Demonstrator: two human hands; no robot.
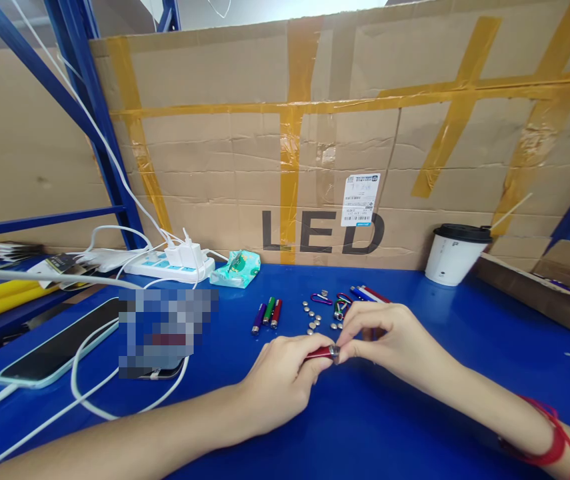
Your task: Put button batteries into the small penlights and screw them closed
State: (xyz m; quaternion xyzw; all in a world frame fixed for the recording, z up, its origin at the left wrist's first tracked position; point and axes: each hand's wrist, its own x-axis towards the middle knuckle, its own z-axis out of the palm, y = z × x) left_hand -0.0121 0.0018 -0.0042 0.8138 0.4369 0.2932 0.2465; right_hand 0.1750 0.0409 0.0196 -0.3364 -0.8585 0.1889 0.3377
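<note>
My left hand (279, 373) is closed around a small red flashlight (319, 353), its silver end pointing right. The thumb and forefinger of my right hand (399, 340) pinch at that silver end; whether a tiny part sits between the fingertips is hidden. Beyond my left hand lie a purple tube (259, 320), a green tube (269, 311) and a red tube (277, 313) of the same sort. Several silver button cells (311, 315) are scattered behind the held piece. A purple carabiner (321, 299) and a green carabiner (339, 309) rest near more tubes (369, 293), partly covered by my right hand.
A lidded paper cup (455, 257) and an open cardboard box (545, 287) stand at the right. To the left are a phone (65, 340), white cables, a power strip (165, 267) and a tissue pack (237, 269). A large taped carton (245, 153) walls off the back.
</note>
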